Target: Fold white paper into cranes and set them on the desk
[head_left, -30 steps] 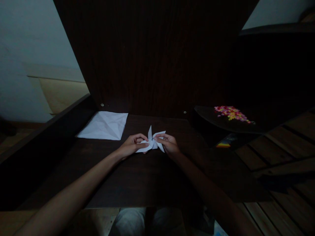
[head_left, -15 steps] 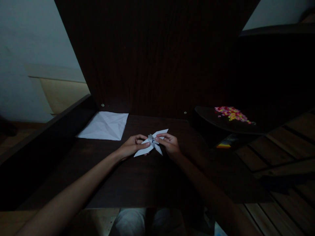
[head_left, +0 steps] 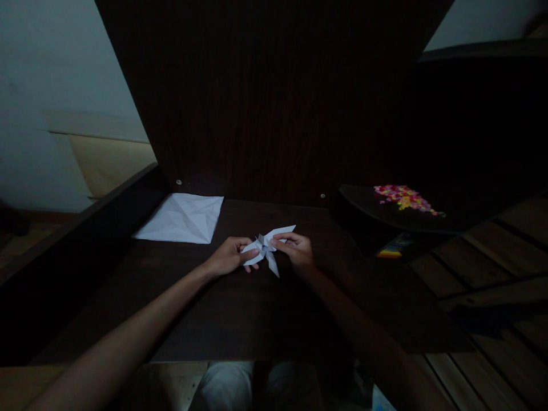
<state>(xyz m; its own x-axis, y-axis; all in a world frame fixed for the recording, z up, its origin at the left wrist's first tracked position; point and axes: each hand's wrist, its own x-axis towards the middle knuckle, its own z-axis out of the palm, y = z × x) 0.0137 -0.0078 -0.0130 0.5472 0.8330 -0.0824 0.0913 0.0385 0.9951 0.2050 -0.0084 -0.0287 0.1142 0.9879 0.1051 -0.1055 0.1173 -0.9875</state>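
Observation:
A white folded-paper origami piece [head_left: 271, 264] with several pointed flaps is held just above the dark desk [head_left: 240, 319]. My left hand [head_left: 231, 255] pinches its left flap, thumb on top and fingers partly curled beneath. On the other side, my right hand [head_left: 295, 249] grips the upper right flap between thumb and fingers. One narrow point of the paper hangs down toward me between the hands. The folds at its centre are small and dim.
Creased white paper sheets [head_left: 184, 220] lie at the back left of the desk. A dark side board [head_left: 85, 222] borders the left, and a tall panel [head_left: 265, 103] rises behind. Colourful small pieces [head_left: 406, 200] are heaped on a shelf at right.
The origami piece has turned slightly in my hands: its left flap sits further inside my left hand, and the lower point hangs straighter down. Both hands keep their hold.

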